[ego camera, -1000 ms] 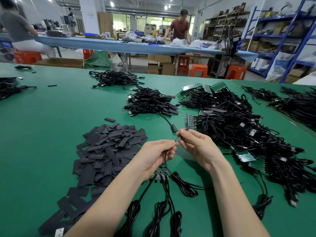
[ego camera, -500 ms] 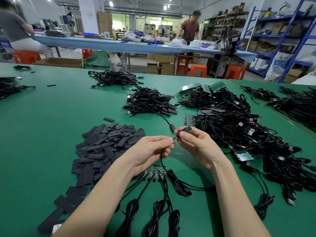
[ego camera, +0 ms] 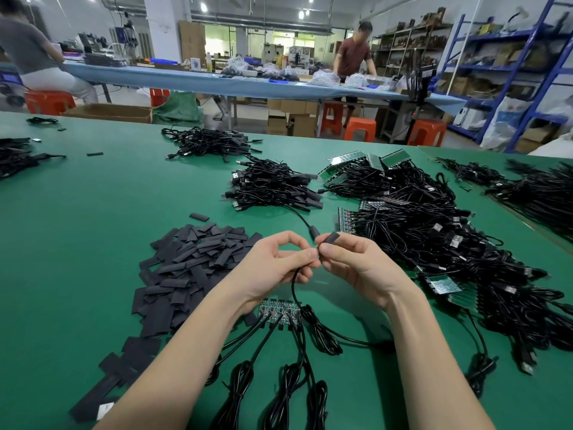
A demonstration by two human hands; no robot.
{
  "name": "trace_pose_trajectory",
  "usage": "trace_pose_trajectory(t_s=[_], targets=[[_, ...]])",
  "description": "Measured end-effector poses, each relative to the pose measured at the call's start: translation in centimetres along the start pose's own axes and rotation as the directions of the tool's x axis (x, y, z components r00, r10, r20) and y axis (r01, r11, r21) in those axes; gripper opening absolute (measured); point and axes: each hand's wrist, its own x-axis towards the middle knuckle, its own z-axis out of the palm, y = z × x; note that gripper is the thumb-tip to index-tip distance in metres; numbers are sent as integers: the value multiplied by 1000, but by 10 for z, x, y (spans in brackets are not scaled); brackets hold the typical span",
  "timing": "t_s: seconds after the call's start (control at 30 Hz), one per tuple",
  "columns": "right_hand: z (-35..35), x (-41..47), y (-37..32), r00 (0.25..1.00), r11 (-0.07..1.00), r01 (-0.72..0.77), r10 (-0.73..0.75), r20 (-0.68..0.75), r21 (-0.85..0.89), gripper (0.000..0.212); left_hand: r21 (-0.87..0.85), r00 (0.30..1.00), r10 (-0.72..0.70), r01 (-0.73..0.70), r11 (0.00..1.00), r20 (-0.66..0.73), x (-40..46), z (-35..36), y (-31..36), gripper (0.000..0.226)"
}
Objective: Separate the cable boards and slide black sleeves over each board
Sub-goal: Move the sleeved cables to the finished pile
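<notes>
Looking down past your forearms, you had coiled black cables (ego camera: 279, 395) lying nearest on the green desk (ego camera: 77, 243), their leads running up to a joined strip of small green boards (ego camera: 279, 310) that sat just beneath your left wrist. Above that strip, your left hand (ego camera: 279, 265) pinched a single black cable (ego camera: 294, 287) between thumb and fingertips, the cable looping down toward the desk. Your right hand (ego camera: 356, 265) met it fingertip to fingertip and gripped a black sleeve (ego camera: 331, 238) between thumb and forefinger, the sleeve's far end poking out past your fingers. The board at the cable's end was hidden between your fingers, so how far the sleeve sat over it could not be told.

To the left, a heap of loose flat black sleeves (ego camera: 192, 268) spread across the desk. To the right lay a large tangle of cables with unseparated boards (ego camera: 440, 243). Farther off sat a smaller bundle of sleeved cables (ego camera: 273, 187), with another bundle (ego camera: 210, 144) beyond it. Past the desk's far edge stood orange stools (ego camera: 359, 128), a long blue bench (ego camera: 248, 85) with two people at it, and blue shelving (ego camera: 511, 72) on the right.
</notes>
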Motion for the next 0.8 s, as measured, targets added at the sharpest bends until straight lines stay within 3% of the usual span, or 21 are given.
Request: trace_pose_trajectory(t_s=[0.27,0.4,0.8], targets=[[-1,1,0,990,993,80,-69,-122,89,15,258,962,270,-251,933,-40,0,-5,4,13],[0,0,2,984,988,78,-55,-168,133,13,303,934,351,-317,899,-63,-1,-3,1,11],[6,2,7,990,984,54,-30,-140,172,13,324,921,383,-342,882,-71,-1,-1,1,8]])
